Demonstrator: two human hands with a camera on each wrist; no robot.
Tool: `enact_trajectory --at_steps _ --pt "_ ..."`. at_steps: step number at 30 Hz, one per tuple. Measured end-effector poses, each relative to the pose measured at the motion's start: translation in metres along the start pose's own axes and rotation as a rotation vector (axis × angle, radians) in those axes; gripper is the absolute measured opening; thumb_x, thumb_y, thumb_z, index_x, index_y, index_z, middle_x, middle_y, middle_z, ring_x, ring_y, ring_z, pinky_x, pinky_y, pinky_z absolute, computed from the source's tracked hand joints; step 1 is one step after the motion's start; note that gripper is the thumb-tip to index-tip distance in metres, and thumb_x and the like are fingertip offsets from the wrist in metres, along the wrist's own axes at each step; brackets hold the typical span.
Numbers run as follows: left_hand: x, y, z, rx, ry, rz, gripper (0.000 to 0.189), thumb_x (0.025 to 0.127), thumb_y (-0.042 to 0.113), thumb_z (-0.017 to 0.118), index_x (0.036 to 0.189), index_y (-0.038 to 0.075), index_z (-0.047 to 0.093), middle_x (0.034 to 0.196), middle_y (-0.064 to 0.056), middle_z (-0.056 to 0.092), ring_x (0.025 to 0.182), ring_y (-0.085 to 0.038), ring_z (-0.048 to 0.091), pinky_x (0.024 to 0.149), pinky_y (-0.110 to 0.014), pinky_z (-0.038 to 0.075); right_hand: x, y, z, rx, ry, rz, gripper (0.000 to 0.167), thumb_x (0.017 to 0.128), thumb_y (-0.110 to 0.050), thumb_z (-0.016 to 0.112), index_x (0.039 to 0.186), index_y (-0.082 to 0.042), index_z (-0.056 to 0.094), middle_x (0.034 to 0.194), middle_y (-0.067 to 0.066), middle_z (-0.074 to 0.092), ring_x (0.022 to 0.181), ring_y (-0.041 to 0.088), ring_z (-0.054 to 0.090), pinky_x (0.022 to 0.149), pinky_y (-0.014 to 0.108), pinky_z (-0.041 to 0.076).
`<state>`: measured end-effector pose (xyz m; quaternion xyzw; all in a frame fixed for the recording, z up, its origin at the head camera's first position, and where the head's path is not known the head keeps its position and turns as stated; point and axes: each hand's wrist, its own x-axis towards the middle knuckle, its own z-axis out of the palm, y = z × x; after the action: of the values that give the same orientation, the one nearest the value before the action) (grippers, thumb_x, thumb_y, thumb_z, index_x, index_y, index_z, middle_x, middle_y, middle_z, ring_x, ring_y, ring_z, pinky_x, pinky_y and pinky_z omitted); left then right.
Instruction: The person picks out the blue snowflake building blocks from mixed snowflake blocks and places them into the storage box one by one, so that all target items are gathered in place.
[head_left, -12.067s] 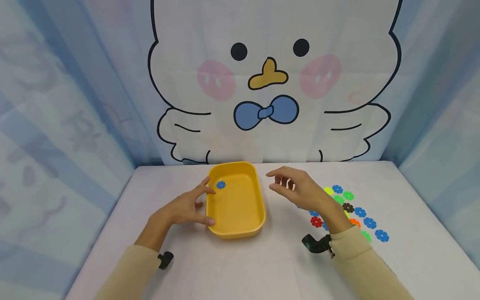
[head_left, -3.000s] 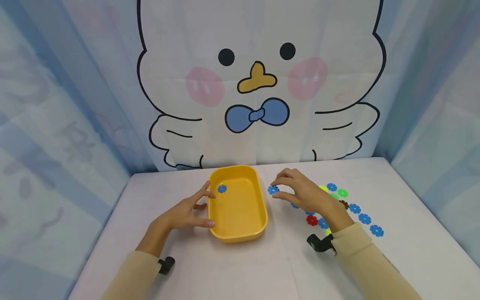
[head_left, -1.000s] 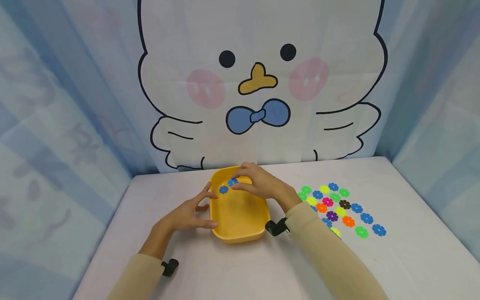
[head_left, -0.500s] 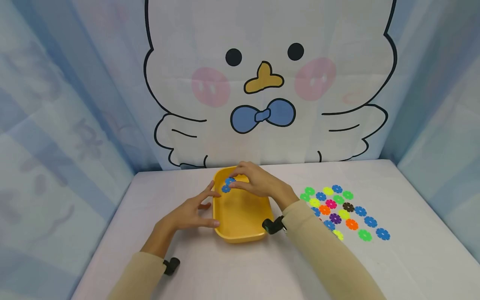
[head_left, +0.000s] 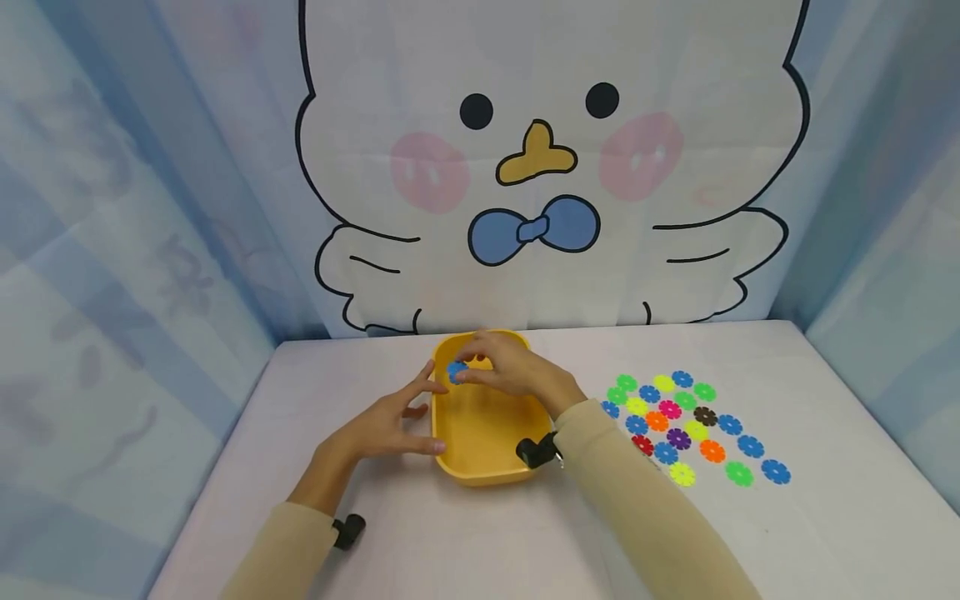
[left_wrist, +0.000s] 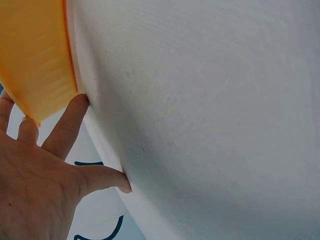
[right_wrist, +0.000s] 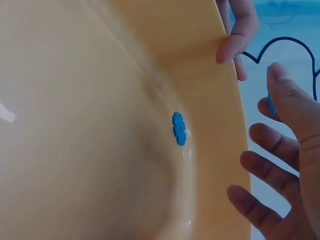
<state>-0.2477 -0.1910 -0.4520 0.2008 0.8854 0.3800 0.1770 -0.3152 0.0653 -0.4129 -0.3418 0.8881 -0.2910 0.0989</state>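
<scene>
The yellow tray sits on the table between the two hands. My left hand rests at its left side with fingers spread, touching the rim and outer wall; one fingertip hooks over the rim in the right wrist view. Over the tray's far left part, my right hand pinches a blue flower-shaped disc between thumb and index finger. The right wrist view shows the held disc mostly hidden by the thumb, its other fingers apart. A second blue disc lies in the tray near the wall.
Several flower-shaped discs in blue, green, yellow, orange, red, pink, purple and black are spread on the white table to the right, such as a purple disc. A curtain with a cartoon drawing hangs behind the table.
Since 3 seconds ago the right hand has carried the blue disc leftward from beside the tray to over it, then slightly nearer the disc inside. The left hand stays at the tray's side.
</scene>
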Motion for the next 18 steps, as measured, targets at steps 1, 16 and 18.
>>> enact_trajectory --at_steps 1,16,18 --pt "-0.001 0.000 0.000 -0.003 0.000 -0.003 0.078 0.081 0.049 0.085 0.147 0.032 0.047 0.172 0.019 0.000 0.137 -0.037 0.055 0.107 -0.058 0.048 0.001 0.000 0.001 -0.007 -0.009 0.006 0.037 0.098 -0.044 0.068 0.124 -0.018 0.072 0.130 0.002 0.063 0.121 0.026 0.058 0.109 0.041 0.049" --pt "-0.002 0.003 -0.001 -0.009 0.006 -0.030 0.076 0.081 0.049 0.085 0.146 0.033 0.050 0.172 0.018 0.001 0.138 -0.038 0.053 0.107 -0.060 0.048 0.012 0.003 0.016 -0.019 -0.099 0.033 0.035 0.097 -0.039 0.070 0.122 -0.015 0.074 0.125 0.002 0.061 0.118 0.028 0.060 0.106 0.038 0.050" --pt "-0.002 0.003 -0.001 -0.011 0.003 -0.025 0.074 0.081 0.048 0.085 0.145 0.033 0.050 0.172 0.018 0.001 0.138 -0.037 0.054 0.107 -0.059 0.048 0.012 0.003 0.017 -0.031 -0.103 0.044 0.036 0.098 -0.040 0.070 0.122 -0.014 0.074 0.125 0.003 0.061 0.116 0.027 0.059 0.106 0.038 0.049"
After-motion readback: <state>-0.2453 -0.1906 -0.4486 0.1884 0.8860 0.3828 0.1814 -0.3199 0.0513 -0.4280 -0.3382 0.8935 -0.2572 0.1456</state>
